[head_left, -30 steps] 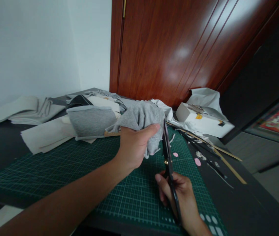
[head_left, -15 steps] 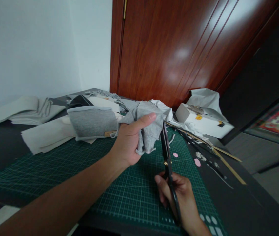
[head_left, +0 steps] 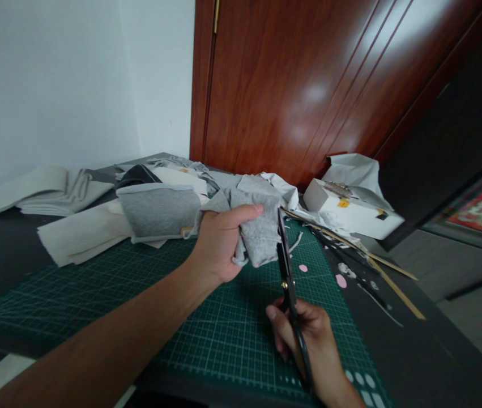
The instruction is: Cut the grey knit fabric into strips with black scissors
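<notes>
My left hand grips a bunched piece of grey knit fabric and holds it above the green cutting mat. My right hand holds black scissors by the handles. The blades point up and away, and their tips meet the right edge of the grey fabric. Whether the blades are parted is hard to tell.
Folded grey and cream cloth pieces lie at the mat's far edge, more cloth further left. A white box with paper stands at the back right. Thin wooden strips and pink scraps lie right of the mat. A brown door stands behind.
My left hand has shifted its grip and turned the grey fabric, bringing its edge lower against the scissor blades. The right hand with the scissors has barely moved.
</notes>
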Available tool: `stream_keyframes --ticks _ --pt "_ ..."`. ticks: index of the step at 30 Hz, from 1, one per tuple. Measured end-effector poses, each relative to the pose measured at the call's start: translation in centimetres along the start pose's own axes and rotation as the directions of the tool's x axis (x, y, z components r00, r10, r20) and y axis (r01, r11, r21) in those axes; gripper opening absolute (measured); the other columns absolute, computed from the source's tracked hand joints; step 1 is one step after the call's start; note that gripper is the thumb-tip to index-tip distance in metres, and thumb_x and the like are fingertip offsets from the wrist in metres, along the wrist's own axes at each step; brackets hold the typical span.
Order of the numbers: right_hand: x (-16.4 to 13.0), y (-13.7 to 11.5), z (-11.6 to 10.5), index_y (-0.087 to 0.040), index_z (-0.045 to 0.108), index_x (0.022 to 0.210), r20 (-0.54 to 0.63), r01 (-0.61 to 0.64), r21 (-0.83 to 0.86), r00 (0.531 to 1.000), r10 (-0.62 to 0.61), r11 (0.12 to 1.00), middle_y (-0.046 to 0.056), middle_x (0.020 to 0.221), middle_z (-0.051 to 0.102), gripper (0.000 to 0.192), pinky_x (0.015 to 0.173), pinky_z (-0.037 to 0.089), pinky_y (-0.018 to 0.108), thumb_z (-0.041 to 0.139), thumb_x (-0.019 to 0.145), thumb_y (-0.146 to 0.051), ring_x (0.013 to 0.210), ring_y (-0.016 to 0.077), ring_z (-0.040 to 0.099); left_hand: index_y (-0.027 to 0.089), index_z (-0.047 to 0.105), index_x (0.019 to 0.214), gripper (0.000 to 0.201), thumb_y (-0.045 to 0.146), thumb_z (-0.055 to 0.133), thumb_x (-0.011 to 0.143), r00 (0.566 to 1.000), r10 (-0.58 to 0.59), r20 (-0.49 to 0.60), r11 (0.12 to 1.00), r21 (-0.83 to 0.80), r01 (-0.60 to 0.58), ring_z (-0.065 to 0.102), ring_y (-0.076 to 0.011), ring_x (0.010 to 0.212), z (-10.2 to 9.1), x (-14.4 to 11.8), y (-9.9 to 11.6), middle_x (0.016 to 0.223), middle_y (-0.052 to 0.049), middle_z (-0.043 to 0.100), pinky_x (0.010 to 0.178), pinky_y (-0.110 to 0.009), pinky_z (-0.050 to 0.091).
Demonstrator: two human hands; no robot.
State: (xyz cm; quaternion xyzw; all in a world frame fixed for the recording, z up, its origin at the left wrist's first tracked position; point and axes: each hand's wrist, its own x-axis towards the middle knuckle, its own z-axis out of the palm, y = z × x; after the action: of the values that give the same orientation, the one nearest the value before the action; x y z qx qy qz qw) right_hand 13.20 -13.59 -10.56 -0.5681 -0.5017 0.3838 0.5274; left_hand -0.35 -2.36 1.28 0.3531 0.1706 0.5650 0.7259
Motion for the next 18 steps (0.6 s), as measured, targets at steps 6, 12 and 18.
stream_keyframes --ticks 6,12,18 --pt "-0.05 0.06 0.03 -0.017 0.063 0.068 -0.005 0.004 -0.007 1.000 -0.004 1.000 -0.005 0.045 0.050 0.041 0.035 0.032 0.016 0.073 0.086 -0.052 0.034 0.0072 0.041 0.015 0.074 0.079 0.020 0.022 0.087 0.066 0.993 0.042 0.111 0.999 -0.022 -0.040 0.068 -0.0180 0.064 0.14 -0.18 -0.14 0.076 -0.004 0.074 0.064 -0.033 0.059" --pt "-0.02 0.32 -0.04 -0.016 0.064 0.068 -0.003 -0.003 -0.006 1.000 0.003 1.000 -0.005 0.046 0.051 0.040 0.036 0.033 0.016 0.073 0.087 -0.051 0.036 0.0069 0.042 0.014 0.074 0.080 0.018 0.020 0.085 0.067 0.992 0.105 0.065 0.994 0.026 -0.107 0.069 -0.0175 0.065 0.19 -0.21 -0.26 0.076 -0.004 0.074 0.066 -0.033 0.060" --pt "-0.01 0.18 -0.12 -0.016 0.065 0.069 0.003 -0.009 -0.001 1.000 0.009 1.000 -0.005 0.046 0.051 0.041 0.035 0.034 0.016 0.074 0.085 -0.053 0.035 0.0072 0.043 0.016 0.072 0.079 0.019 0.022 0.085 0.067 0.985 0.173 0.010 0.983 0.054 -0.173 0.070 -0.0195 0.070 0.10 -0.14 -0.70 0.080 -0.006 0.075 0.073 -0.036 0.061"
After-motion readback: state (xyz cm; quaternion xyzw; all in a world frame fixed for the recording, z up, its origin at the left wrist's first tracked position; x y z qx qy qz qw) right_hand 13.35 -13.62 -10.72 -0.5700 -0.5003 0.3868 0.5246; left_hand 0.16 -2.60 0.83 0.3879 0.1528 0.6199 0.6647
